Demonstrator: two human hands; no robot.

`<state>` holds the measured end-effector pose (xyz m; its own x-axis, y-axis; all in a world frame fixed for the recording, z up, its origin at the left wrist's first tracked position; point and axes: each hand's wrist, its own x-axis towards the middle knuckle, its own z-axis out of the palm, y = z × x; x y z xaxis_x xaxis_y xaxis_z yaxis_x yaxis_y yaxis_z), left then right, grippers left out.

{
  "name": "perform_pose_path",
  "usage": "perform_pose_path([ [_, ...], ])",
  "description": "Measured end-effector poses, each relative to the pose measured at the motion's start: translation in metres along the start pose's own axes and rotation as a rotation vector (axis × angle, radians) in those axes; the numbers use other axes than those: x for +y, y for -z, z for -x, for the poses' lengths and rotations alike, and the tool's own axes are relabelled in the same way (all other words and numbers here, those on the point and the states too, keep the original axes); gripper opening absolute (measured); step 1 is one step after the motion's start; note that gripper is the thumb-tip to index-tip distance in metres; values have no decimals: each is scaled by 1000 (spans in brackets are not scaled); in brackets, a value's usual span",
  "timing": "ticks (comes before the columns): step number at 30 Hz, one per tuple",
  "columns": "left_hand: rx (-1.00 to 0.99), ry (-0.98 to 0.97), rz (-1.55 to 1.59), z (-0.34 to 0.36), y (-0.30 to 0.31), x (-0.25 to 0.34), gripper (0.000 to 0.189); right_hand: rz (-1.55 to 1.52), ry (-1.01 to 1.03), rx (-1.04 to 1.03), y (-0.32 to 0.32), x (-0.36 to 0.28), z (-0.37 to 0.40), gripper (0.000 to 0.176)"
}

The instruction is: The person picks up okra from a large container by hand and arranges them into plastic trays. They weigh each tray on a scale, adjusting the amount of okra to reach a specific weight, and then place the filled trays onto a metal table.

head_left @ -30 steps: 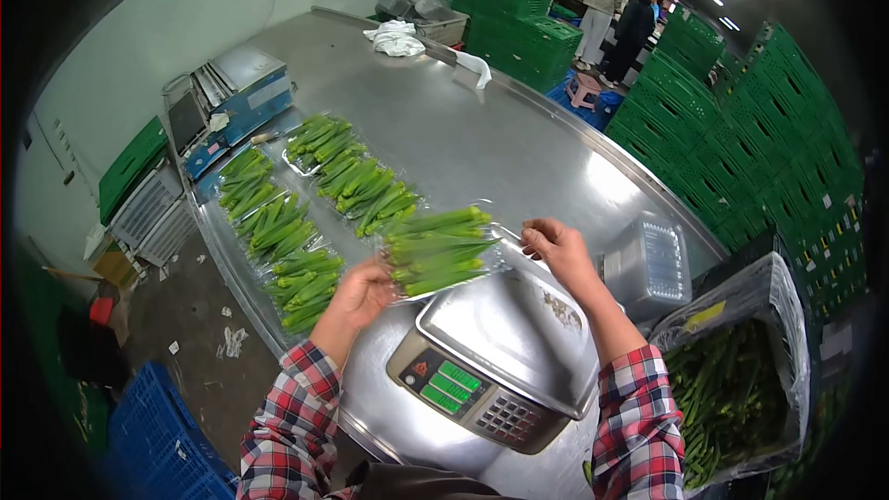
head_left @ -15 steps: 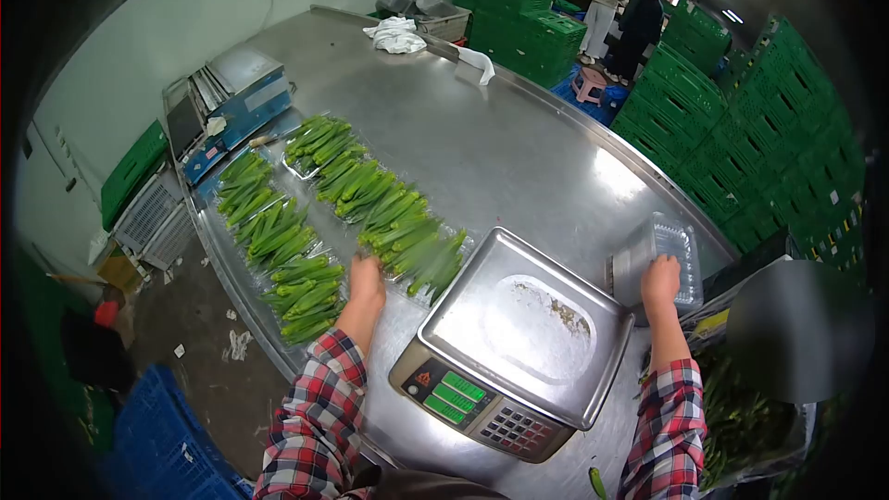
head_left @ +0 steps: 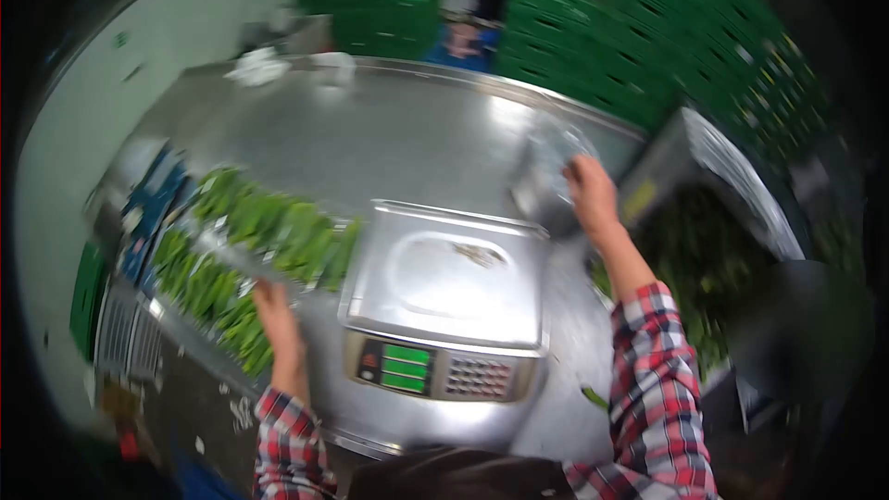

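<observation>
Right grip at one tray stack, left grip by two okra rows; cannot tell how closed.

A produce packing room — stacked green crates, steel table, scale, trayed vegetables.

Red, white and dark plaid sleeves
</observation>
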<state>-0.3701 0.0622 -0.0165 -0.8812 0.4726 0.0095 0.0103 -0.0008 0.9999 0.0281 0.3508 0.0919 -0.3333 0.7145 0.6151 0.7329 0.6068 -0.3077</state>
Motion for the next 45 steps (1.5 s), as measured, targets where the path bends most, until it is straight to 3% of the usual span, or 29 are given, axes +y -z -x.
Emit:
perform_pose_path([
  [2, -193, -274, -115, 42, -16, 45, 51, -2, 104, 37, 46, -15, 42, 22],
  [4, -389, -538, -276, 97, -40, 84, 59, 33, 201, 80, 95, -26, 100, 25],
  [7, -743, -818, -360, 171, -58, 97, 65, 90, 191, -41, 148, -37, 205, 29],
  [9, -987, -1391, -411, 207, -62, 87, 74, 36, 137, -163, 167, -44, 279, 27],
  [10, -1088, -1505, -381, 228, -68, 83, 63, 3, 111, -229, 174, -49, 310, 25],
  [11, -1187, -1620, -347, 247, -74, 78, 53, -137, -157, -235, 176, -63, 343, 21],
  [12, -1336, -1632, -479, 264, -91, 77, 50, -61, 48, -266, 185, -60, 353, 18],
  [14, -1647, -1618, -702, 295, -100, 73, 46, -81, -17, -321, 191, -75, 396, 17],
  [16, -1815, -1454, -663, 312, -92, 23, 45, -129, -106, -379, 185, -73, 442, 30],
  [18, -1887, -1380, -650, 321, -88, 3, 46, -9, -149, -360, 201, -63, 444, 22],
  [19, -1865, -1368, -679, 339, -99, -24, 46, 23, -147, -355, 195, -28, 457, 19],
  [20, -1867, -1366, -680, 344, -101, -21, 46, 65, -395, -503, 212, -19, 448, 22],
  [22, -1908, -1433, -771, 352, -111, -10, 48, 247, -496, -198, 213, 26, 473, 22],
  [24, -2012, -1444, -893, 361, -126, -3, 49, 344, -462, -122, 218, 64, 478, 22],
  [25, -2151, -1280, -1021, 374, -143, 31, 48, 393, -447, -84, 220, 80, 480, 22],
  [28, -1953, -847, -867, 396, -191, 41, 47, 325, -352, -239, 220, 126, 482, 18],
  [31, -1649, -1327, -725, 404, -241, 20, 43, 196, -536, -372, 253, 124, 468, 14],
  [33, -1537, -1221, -919, 393, -269, -19, 46, 290, -585, -280, 267, 138, 484, 10],
  [35, -1449, -1085, -1162, 392, -281, -23, 56, 383, -585, -429, 287, 153, 499, 31],
  [36, -1445, -1001, -1246, 395, -283, -12, 65, 397, -544, -388, 291, 161, 513, 32],
  [38, -1382, -868, -1167, 388, -273, -15, 65, 388, -515, -334, 294, 170, 529, 30],
  [41, -1040, -784, -1089, 386, -239, -8, 62, 347, -511, -288, 299, 180, 528, 26],
  [43, -924, -578, -1135, 377, -202, -34, 58, 355, -455, -229, 305, 189, 526, 26],
  [45, -981, -387, -1244, 392, -178, -35, 46, 239, -458, -273, 297, 203, 534, 30],
])
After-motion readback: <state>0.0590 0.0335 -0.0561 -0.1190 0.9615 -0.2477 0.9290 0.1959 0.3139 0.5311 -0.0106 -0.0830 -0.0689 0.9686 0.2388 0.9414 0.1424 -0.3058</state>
